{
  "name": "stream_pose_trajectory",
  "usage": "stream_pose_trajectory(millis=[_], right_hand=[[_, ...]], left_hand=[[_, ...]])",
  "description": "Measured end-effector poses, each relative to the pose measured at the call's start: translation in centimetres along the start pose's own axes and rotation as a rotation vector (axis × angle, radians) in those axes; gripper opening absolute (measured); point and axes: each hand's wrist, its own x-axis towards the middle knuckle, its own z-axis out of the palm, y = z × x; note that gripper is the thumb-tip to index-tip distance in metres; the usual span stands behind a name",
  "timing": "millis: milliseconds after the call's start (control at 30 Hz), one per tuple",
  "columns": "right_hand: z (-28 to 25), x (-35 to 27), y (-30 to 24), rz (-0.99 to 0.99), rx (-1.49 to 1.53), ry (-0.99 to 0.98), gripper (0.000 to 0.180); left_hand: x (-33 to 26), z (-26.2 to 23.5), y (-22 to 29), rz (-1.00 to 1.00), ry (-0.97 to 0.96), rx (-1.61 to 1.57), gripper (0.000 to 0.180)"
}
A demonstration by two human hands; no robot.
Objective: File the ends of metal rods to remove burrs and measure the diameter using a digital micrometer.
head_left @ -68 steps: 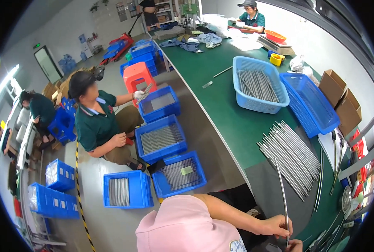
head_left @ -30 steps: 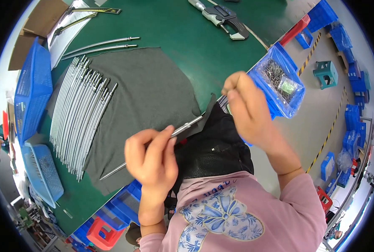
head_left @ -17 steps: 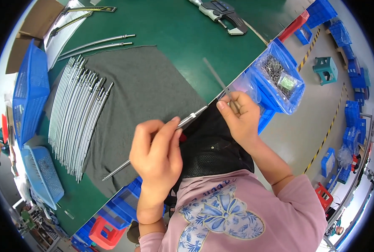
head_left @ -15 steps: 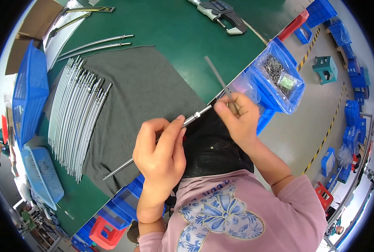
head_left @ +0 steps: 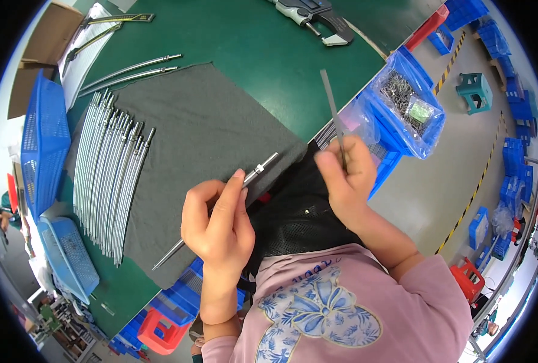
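Observation:
My left hand (head_left: pixel 219 224) is closed around a slim metal rod (head_left: pixel 261 168) with a stepped collar near its upper right end. Its other end slants down to the lower left, over the cloth's near edge. A thin, flat grey metal strip (head_left: pixel 331 100) stands up out of my right hand (head_left: pixel 350 172), pinched between thumb and fingers. The strip and the rod's collared end are apart. To the left, many similar metal rods (head_left: pixel 107 187) lie side by side, partly on a dark grey cloth (head_left: pixel 190 115).
Two separate rods (head_left: pixel 142 62) lie beyond the row. A digital micrometer (head_left: pixel 323 21) and calipers (head_left: pixel 120 19) rest on the green table (head_left: pixel 238 36). Blue baskets (head_left: pixel 42 145) stand at left. At right, a blue bin (head_left: pixel 402 136) holds small metal parts in plastic.
My left hand has drawn the rod back to the lower left, away from my right hand. The strip in my right hand has swung more upright.

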Motion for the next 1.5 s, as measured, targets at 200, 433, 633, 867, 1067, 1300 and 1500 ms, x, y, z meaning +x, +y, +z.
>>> stream_pose_trajectory(millis=[200, 433, 633, 867, 1067, 1300, 1500], right_hand=[[-0.7, -3.4, -2.0, 0.014, -0.135, -0.475, 0.01], [-4.3, -2.9, -0.6, 0.345, 0.069, -0.153, 0.021], [-3.9, -2.3, -2.0, 0.18, 0.075, 0.047, 0.02], [-1.3, -3.8, -0.9, 0.064, -0.149, -0.49, 0.009], [-3.0, -3.0, 3.4, -0.133, -0.273, 0.101, 0.009], [-1.2, -3.6, 4.0, -0.184, -0.395, -0.12, 0.012], [0.1, -4.1, 3.6, -0.519, -0.44, -0.361, 0.015]], left_hand=[[-0.8, -3.3, 1.8, 0.045, 0.155, 0.139, 0.029], [-0.7, -2.5, 0.6, 0.0, 0.11, 0.123, 0.03], [-0.5, 0.0, 0.6, 0.026, -0.028, 0.04, 0.032], [0.3, -1.1, 0.1, 0.008, 0.161, 0.106, 0.028], [0.1, -1.3, 0.0, 0.054, 0.146, 0.105, 0.03], [0.2, -4.0, 2.0, 0.055, 0.117, 0.168, 0.029], [0.4, -3.6, 1.5, 0.025, 0.099, 0.197, 0.029]])
